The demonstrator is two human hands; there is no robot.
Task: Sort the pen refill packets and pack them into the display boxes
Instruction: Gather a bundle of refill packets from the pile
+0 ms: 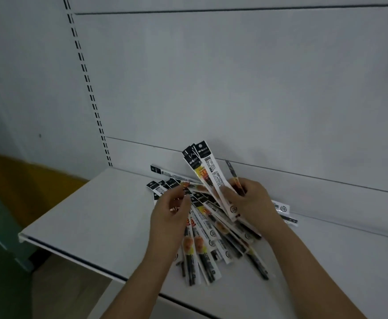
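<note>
On the white metal shelf (pixel 91 210), long narrow white-and-black refill packets (pixel 202 249) fan out lengthwise under both hands; right hand (pixel 246 201) grips an upright bunch (pixel 208 171), left hand (pixel 172 210) pinches the nearer fan.

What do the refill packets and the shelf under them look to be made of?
Refill packets: probably thin clear plastic sleeves over printed paper inserts; slight sheen, dark refills showing through. Shelf: likely white painted sheet metal; smooth matte face, thin folded front lip, slotted upright behind.

Right hand (pixel 248 201) gripping upright refill packets (pixel 208 171), left hand (pixel 172 210) fingering fanned pile (pixel 211 240), white shelf (pixel 91 217)
</note>
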